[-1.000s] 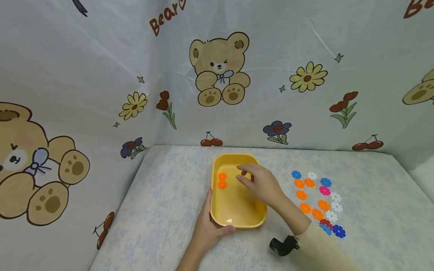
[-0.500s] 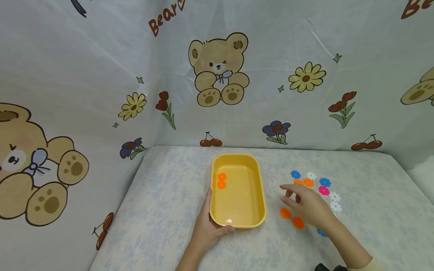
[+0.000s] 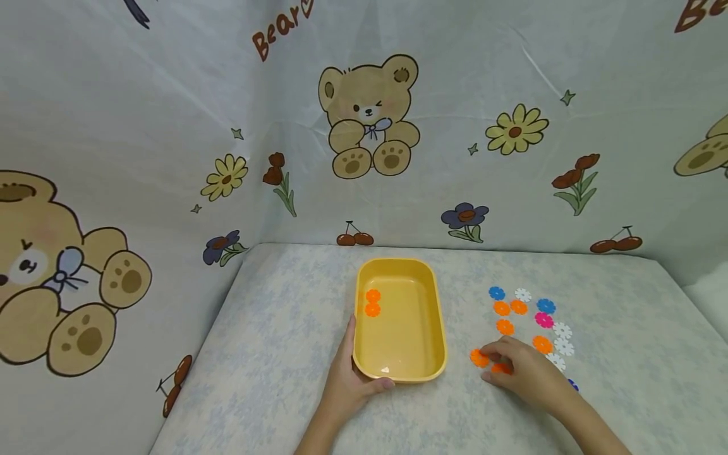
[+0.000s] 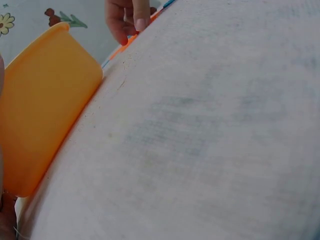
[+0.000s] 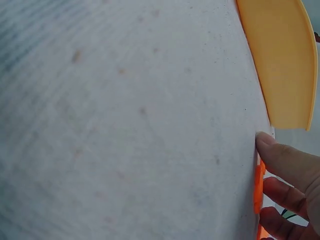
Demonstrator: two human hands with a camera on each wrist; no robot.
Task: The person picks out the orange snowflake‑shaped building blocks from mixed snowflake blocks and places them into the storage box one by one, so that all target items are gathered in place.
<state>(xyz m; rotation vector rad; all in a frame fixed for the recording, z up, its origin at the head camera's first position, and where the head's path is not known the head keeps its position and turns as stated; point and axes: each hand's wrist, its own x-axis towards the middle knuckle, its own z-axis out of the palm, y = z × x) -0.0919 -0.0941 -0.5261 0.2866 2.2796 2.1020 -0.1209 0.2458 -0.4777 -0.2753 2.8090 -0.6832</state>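
Head cam: L hand (image 3: 348,382) clamped on yellow tray (image 3: 400,341) at near-L corner, R hand (image 3: 526,373), thumb & fingertips apart, at orange notched disc (image 3: 502,368) R of tray; L-wrist cam: R hand past tray; R-wrist cam: disc nr fingertips.

**Legible Markings on Wall Cloth** (image 3: 443,82)

Facing me, I read the brown word "Bear" (image 3: 274,33), slanting upward, followed by a heart outline (image 3: 308,7). At the upper right of the same cloth, I record brown letters "Be" (image 3: 696,15), cut off by the view's edge.
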